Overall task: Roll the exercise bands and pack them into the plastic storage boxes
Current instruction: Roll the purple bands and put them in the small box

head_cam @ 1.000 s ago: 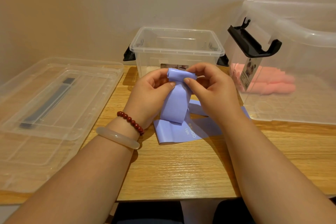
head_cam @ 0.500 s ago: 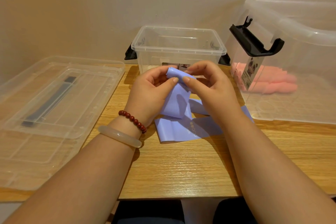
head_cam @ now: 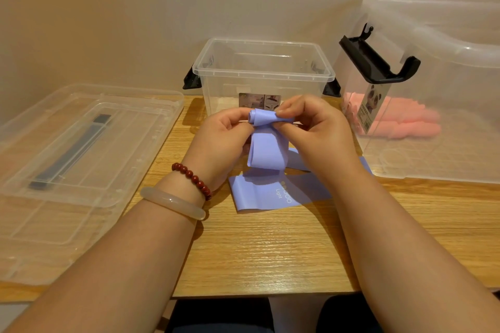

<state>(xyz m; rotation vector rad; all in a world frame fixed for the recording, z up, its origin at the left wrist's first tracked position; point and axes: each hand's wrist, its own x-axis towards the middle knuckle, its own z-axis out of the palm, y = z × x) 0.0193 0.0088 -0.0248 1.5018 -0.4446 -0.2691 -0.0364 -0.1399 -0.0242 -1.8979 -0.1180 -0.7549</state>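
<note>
While I am watching through the head camera, both forearms are reaching in from the near edge of the wooden table (head_cam: pixel 270 257). Past a pale bangle (head_cam: pixel 173 204) and a red bead bracelet (head_cam: pixel 192 180), my left hand (head_cam: pixel 220 140) and right hand (head_cam: pixel 318 132) are pinching the rolled top of the purple exercise band (head_cam: pixel 266 154) between thumbs and fingertips, above mid-table. Its loose tail is lying flat on the wood. Clear lids (head_cam: pixel 75 159) are sitting along the left edge. Behind the hands, near the far edge, a small clear box (head_cam: pixel 263 73) is standing open. A large clear box (head_cam: pixel 438 94) toward the far right corner is holding pink rolled bands (head_cam: pixel 405 124).
</note>
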